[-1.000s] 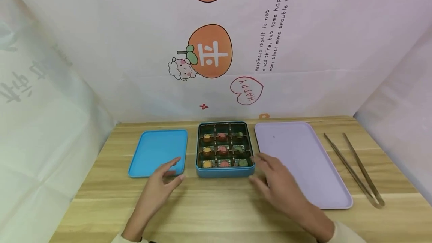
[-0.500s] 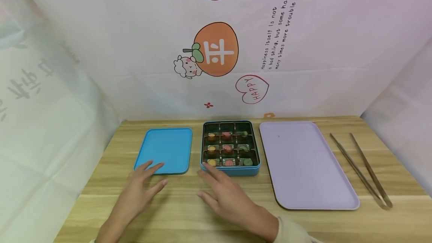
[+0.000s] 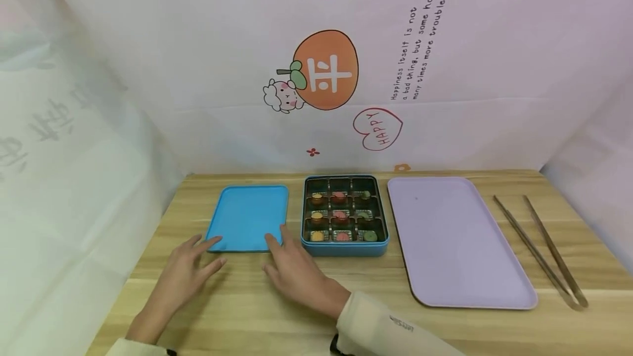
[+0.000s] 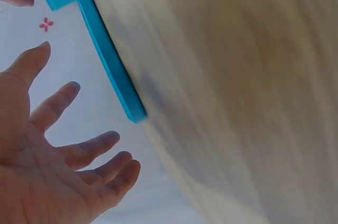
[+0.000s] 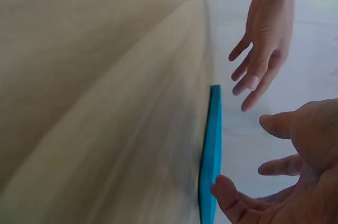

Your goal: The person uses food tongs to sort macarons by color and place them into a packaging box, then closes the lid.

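A shallow blue lid lies on the wooden table at the left. My left hand hovers at its near left corner, fingers spread and holding nothing. Over the near right corner reaches my right hand, its fingers loosely bent and its palm bare. From the left wrist view, the lid's edge stands apart from the spread fingers. Just right of the lid sits a blue tin with a dark divided insert, each compartment bearing a small yellow, pink or green cake.
A lilac tray lies right of the tin. Long metal tongs rest farther right, spread apart with their tips toward the back. A printed white cloth hangs behind the table, with more cloth at both sides.
My right hand has swung left from the tin's right side to the lid's near right corner. My left hand has shifted left to the near left corner. The view has turned slightly.
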`<state>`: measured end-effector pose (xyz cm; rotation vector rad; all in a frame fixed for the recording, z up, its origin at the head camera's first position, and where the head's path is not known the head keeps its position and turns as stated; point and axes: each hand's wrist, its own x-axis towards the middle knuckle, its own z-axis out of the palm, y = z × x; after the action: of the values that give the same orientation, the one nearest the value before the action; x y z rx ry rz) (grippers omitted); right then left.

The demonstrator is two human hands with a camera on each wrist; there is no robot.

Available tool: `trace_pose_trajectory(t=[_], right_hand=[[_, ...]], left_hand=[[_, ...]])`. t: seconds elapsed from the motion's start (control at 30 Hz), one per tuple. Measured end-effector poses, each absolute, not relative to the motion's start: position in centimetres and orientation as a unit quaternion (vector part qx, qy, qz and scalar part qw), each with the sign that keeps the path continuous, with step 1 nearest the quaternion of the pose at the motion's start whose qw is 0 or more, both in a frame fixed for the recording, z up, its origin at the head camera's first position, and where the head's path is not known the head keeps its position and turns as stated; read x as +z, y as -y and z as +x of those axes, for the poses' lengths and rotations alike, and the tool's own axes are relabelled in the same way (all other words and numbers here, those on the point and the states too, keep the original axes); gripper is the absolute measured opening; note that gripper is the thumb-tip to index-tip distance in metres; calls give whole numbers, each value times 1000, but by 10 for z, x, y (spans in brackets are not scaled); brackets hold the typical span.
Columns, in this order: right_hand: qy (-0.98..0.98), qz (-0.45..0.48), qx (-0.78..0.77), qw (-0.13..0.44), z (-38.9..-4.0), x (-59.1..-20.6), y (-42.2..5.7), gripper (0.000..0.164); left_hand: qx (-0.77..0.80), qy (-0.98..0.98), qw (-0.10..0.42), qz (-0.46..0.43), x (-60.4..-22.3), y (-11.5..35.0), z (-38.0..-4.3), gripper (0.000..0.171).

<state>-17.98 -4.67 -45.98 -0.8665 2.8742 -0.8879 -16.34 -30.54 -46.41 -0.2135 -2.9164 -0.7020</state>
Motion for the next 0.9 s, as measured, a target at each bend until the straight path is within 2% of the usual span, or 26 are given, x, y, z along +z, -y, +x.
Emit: trace_pose_trajectory(t=[0.3,0.47,0.9], right_hand=[[-947,-222,-230,3,-203,-476,68,56],[-954,-200,-222,34,-210,-479,71,57],[-951,-191,-226,87,-212,-481,74,56]], left_hand=[[-220,973,4,-62,-468,313,-179,61],[-208,976,-27,-67,-470,314,-188,63],[-237,968,-65,-54,-467,317,-188,65]])
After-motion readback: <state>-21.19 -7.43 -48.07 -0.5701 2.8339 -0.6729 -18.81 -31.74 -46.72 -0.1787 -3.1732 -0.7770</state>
